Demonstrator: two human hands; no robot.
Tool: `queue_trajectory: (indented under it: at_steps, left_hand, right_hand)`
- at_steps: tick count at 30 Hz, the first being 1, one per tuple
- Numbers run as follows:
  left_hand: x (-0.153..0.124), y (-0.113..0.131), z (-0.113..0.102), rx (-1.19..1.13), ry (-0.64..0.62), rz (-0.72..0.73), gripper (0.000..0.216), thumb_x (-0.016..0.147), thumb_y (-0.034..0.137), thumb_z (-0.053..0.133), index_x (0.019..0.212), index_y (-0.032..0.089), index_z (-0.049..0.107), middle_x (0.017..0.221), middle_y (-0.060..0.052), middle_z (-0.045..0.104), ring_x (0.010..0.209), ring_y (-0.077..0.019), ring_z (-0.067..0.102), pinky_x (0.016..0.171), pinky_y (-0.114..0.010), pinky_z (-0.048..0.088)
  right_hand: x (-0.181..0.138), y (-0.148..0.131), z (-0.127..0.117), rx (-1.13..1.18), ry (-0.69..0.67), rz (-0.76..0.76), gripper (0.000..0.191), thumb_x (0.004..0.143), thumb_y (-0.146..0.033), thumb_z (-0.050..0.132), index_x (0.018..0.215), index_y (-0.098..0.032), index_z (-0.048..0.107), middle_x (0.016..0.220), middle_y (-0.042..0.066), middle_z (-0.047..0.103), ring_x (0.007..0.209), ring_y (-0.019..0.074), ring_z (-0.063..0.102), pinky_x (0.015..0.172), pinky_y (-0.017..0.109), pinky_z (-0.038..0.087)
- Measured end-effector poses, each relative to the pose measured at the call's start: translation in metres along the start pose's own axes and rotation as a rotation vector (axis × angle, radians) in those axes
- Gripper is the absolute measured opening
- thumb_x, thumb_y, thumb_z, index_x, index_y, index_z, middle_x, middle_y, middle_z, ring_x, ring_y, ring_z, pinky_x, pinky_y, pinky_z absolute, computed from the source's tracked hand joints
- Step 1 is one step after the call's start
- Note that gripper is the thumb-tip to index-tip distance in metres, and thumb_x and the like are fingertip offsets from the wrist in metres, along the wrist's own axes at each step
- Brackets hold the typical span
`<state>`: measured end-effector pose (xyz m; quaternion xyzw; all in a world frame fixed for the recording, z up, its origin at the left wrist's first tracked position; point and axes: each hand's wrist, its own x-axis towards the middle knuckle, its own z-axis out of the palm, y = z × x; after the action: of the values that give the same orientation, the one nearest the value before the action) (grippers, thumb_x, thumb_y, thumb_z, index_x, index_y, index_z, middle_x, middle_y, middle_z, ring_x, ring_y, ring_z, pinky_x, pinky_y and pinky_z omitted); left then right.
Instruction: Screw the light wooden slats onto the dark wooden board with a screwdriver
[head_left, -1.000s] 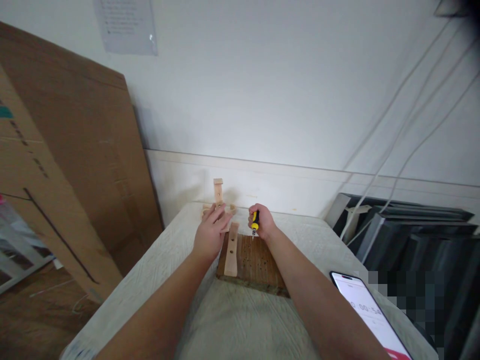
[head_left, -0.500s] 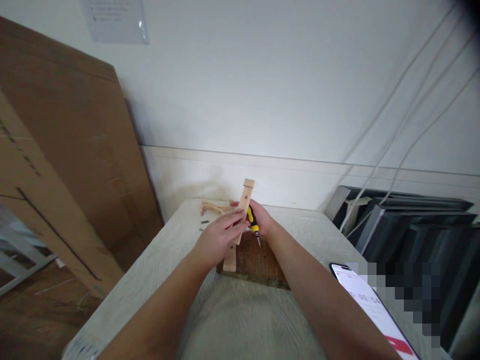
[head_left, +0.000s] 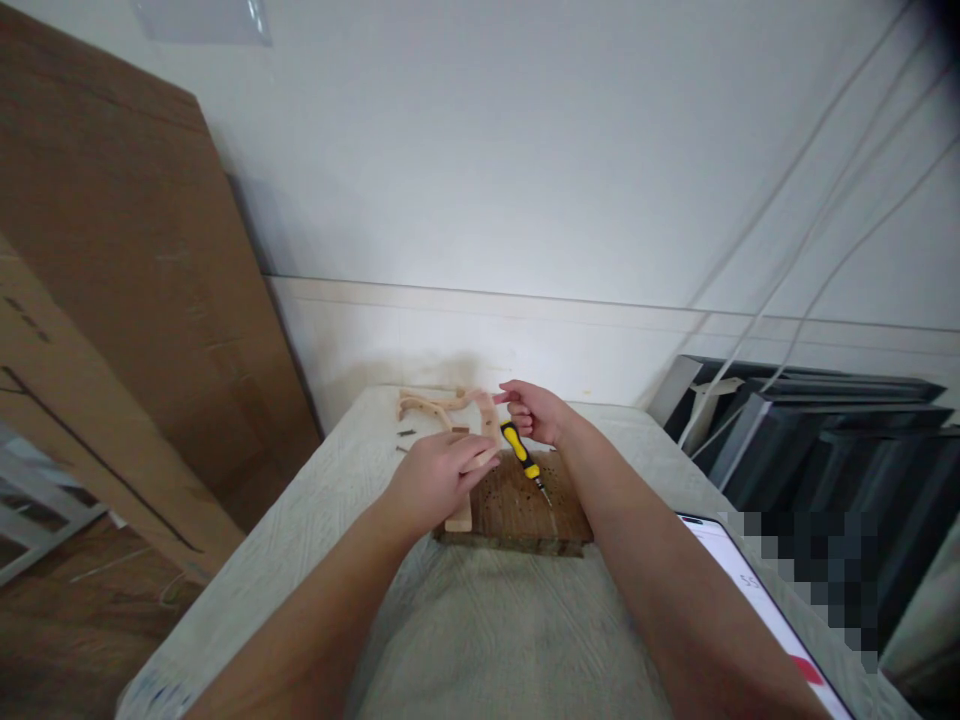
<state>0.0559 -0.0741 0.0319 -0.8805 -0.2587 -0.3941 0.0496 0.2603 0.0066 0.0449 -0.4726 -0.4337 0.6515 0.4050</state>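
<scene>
My left hand (head_left: pixel 442 475) is closed on a light wooden piece (head_left: pixel 489 412) and holds it against the dark, hole-dotted board (head_left: pixel 525 510). Under that hand lies a light wooden strip (head_left: pixel 459 521), of which only the near end shows. My right hand (head_left: pixel 536 412) is just behind the board. Its fingertips pinch at the top of the wooden piece, and a yellow and black screwdriver (head_left: pixel 523 462) is tucked in its grip. The screwdriver's tip slants down to the right over the board.
Curved light wooden parts (head_left: pixel 427 403) and small dark screws (head_left: pixel 406 433) lie at the table's far edge. A lit phone (head_left: pixel 757 610) rests at the right. Large cardboard sheets (head_left: pixel 135 300) lean on the left, dark frames (head_left: pixel 825 440) stand at the right, and white cables (head_left: pixel 795 250) hang on the wall.
My left hand lifted the wooden piece from the far edge and brought it down onto the board. My right hand moved back, and the screwdriver tipped from upright to slanting.
</scene>
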Motion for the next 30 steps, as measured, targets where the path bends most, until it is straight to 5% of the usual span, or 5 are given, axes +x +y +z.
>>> queue_trajectory:
  at_steps: [8, 18, 21, 27, 30]
  left_hand:
    - [0.004, -0.001, -0.005, -0.156, -0.129, -0.027, 0.017, 0.089, 0.03, 0.057, 0.092, 0.019, 0.07, 0.089, -0.003, 0.074, 0.08, -0.0156, 0.068, 0.073, -0.025, 0.05]
    - [0.001, -0.007, -0.009, -0.058, 0.133, -0.179, 0.021, 0.085, 0.038, 0.062, 0.092, 0.018, 0.067, 0.087, -0.003, 0.074, 0.078, -0.0156, 0.069, 0.07, -0.025, 0.051]
    - [0.002, -0.007, -0.012, 0.008, 0.17, -0.218, 0.021, 0.086, 0.038, 0.06, 0.09, 0.018, 0.066, 0.083, -0.003, 0.074, 0.074, -0.0154, 0.068, 0.067, -0.024, 0.05]
    - [0.003, -0.008, -0.014, 0.009, 0.241, -0.311, 0.023, 0.083, 0.04, 0.063, 0.088, 0.018, 0.066, 0.081, -0.002, 0.073, 0.071, -0.0151, 0.067, 0.066, -0.025, 0.049]
    - [0.002, -0.009, -0.013, -0.08, 0.147, -0.226, 0.02, 0.083, 0.037, 0.064, 0.087, 0.018, 0.067, 0.084, -0.002, 0.073, 0.075, -0.0146, 0.067, 0.069, -0.024, 0.048]
  right_hand:
    - [0.006, 0.013, -0.003, -0.271, -0.059, 0.083, 0.052, 0.075, -0.07, 0.054, 0.068, -0.018, 0.054, 0.05, -0.004, 0.047, 0.041, 0.0075, 0.037, 0.039, 0.02, 0.026]
    - [-0.019, -0.004, 0.011, -0.906, -0.188, -0.138, 0.04, 0.07, -0.058, 0.069, 0.081, -0.019, 0.068, 0.064, 0.002, 0.065, 0.049, 0.0103, 0.051, 0.043, 0.021, 0.032]
    - [-0.025, -0.007, 0.017, -0.987, -0.1, -0.031, 0.042, 0.076, -0.059, 0.062, 0.073, -0.017, 0.066, 0.063, 0.007, 0.067, 0.044, 0.0131, 0.054, 0.04, 0.024, 0.034]
    - [-0.032, -0.004, 0.026, -1.217, -0.352, 0.108, 0.03, 0.059, -0.043, 0.078, 0.054, -0.017, 0.062, 0.044, 0.0, 0.057, 0.037, 0.0108, 0.048, 0.037, 0.021, 0.029]
    - [-0.027, -0.001, 0.024, -1.216, -0.231, 0.097, 0.022, 0.053, -0.027, 0.077, 0.046, -0.017, 0.058, 0.035, -0.001, 0.051, 0.033, 0.0105, 0.044, 0.036, 0.022, 0.027]
